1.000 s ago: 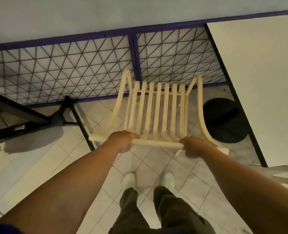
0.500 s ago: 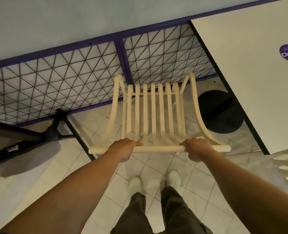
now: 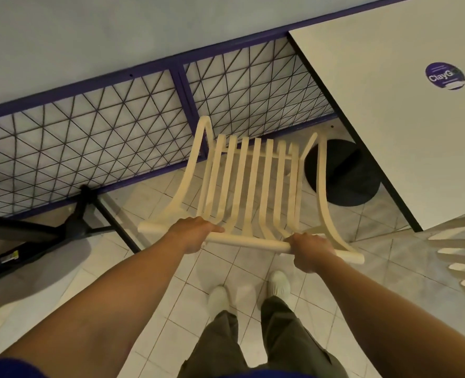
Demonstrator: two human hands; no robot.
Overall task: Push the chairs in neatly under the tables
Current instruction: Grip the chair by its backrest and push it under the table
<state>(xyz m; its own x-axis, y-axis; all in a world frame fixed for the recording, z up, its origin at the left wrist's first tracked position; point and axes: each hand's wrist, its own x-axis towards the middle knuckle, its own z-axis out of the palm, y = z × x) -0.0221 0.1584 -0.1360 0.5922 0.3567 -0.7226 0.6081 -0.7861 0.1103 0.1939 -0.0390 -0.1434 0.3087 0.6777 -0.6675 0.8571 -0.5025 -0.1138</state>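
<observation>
Since a second ago my view has drifted right, showing more of the white square table. Head view: my left hand and right hand are clamped on the cream slatted wooden chair's near top rail, running left-right. That table lies right of the chair.

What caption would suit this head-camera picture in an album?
Both hands, left and right, grip a cream slatted chair by its top rail beside a white table.
</observation>
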